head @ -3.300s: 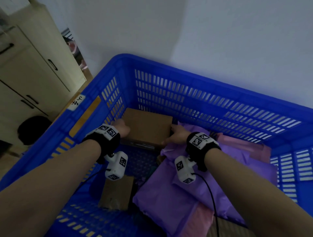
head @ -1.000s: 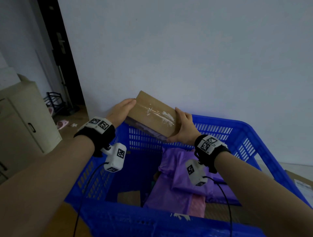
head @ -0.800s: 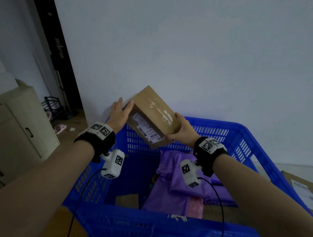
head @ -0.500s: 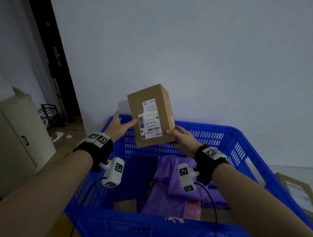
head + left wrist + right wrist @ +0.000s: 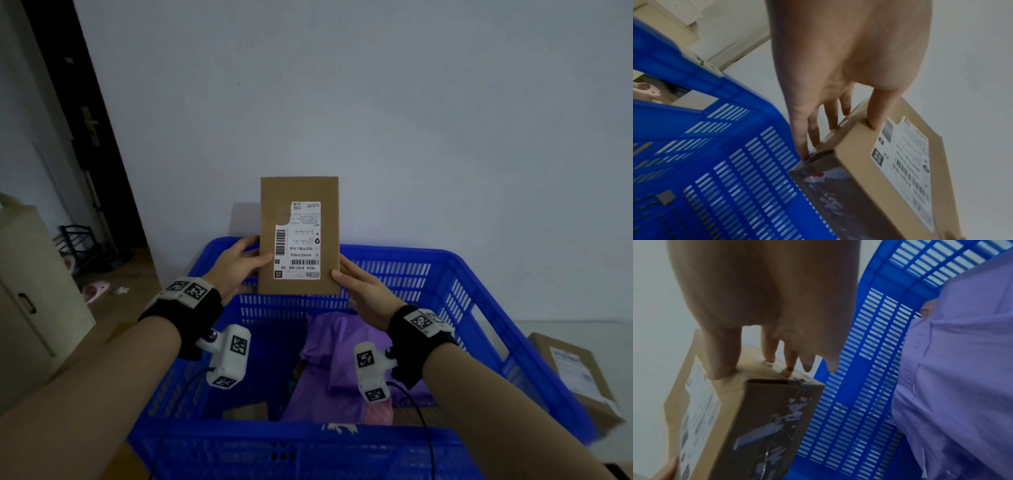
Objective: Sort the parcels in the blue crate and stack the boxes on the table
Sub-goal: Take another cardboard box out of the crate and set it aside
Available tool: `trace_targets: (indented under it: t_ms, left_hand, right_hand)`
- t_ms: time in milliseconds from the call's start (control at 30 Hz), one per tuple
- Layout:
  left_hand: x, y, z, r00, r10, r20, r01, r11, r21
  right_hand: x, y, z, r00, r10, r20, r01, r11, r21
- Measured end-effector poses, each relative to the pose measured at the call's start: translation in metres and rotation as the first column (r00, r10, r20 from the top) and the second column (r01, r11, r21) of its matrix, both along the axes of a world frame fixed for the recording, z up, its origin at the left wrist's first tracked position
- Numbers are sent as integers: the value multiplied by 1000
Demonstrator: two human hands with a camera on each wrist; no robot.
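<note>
I hold a brown cardboard box (image 5: 299,236) upright above the far rim of the blue crate (image 5: 394,255), its white shipping label facing me. My left hand (image 5: 251,255) grips its left edge, thumb on the labelled face and fingers (image 5: 813,138) on the side. My right hand (image 5: 346,274) grips the right edge the same way, fingers (image 5: 789,363) on the taped side of the box (image 5: 748,418). Inside the crate lie purple parcels (image 5: 339,359), a pink one (image 5: 378,414) and a small cardboard box (image 5: 246,411).
Another labelled cardboard box (image 5: 575,373) lies on the pale surface (image 5: 565,329) right of the crate. A white wall stands close behind the crate. A beige cabinet (image 5: 30,291) and a dark doorway (image 5: 85,137) are at the left.
The box came up out of the crate in both hands and was turned from lying flat to standing upright, label now toward me.
</note>
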State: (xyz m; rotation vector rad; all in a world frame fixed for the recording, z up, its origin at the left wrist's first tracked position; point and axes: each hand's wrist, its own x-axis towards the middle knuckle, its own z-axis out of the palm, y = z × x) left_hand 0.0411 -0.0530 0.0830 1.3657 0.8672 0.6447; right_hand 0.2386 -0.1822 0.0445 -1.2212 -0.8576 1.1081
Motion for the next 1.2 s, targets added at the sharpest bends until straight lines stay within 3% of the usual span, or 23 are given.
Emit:
trace_targets:
  t_ms: [100,567,767,967,1200]
  left_hand:
    - [6,-2,5,1000,-11,14,11,999,43]
    - [97,-53,36,978,-197,71,187,973,132]
    - [185,-100,41,949,-304,80,289,944,157]
    - [287,-166,42,913,-400,84,387,911,140]
    - [403,-241,29,837,-541,-86,546,837,49]
  right_hand:
    - [6,-5,-4,999,-11,-49,16,993,114]
    - [71,-83,34,961,-275,14,268,946,184]
    - [129,-155,54,906,-424,24,410,888,209]
    - [206,-238,63,842,-527,117,513,848,129]
    - [310,-326,49,801,-580,146,593,803,-62]
